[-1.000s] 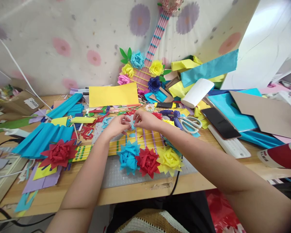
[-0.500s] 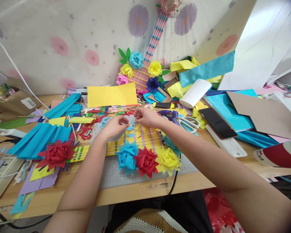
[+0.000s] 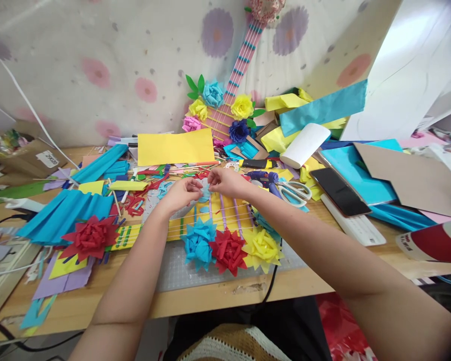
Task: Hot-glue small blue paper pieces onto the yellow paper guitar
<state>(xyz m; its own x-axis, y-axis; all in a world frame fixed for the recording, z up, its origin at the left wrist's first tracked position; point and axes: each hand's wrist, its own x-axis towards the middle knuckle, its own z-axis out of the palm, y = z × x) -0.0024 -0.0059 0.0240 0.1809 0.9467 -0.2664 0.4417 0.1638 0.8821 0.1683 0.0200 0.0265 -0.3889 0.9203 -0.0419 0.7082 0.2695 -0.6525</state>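
Fingertips pinched, my left hand [image 3: 183, 194] and my right hand [image 3: 228, 182] meet over the far edge of a yellow paper guitar [image 3: 191, 218]. Between them is a small pale blue paper piece [image 3: 205, 190], gripped from both sides; its exact shape is partly hidden by the fingers. Along the guitar's near side sit a blue paper flower [image 3: 199, 244], a red paper flower [image 3: 228, 251] and a yellow paper flower [image 3: 262, 247]. Another red flower [image 3: 89, 237] marks the neck's left end. A grey cutting mat [image 3: 180, 273] lies underneath.
A pink paper guitar [image 3: 239, 75] leans on the wall behind. Right of my hands are a blue glue gun [image 3: 263, 176], scissors [image 3: 293, 193], a phone [image 3: 340, 191] and a red-and-white cup [image 3: 432, 239]. Blue crepe paper [image 3: 65, 215] and scraps lie left; a power strip [image 3: 5, 286] borders the desk.
The whole view has shifted slightly to the right. Both hands stay together at the same place, with only small finger movement around the pale blue piece.
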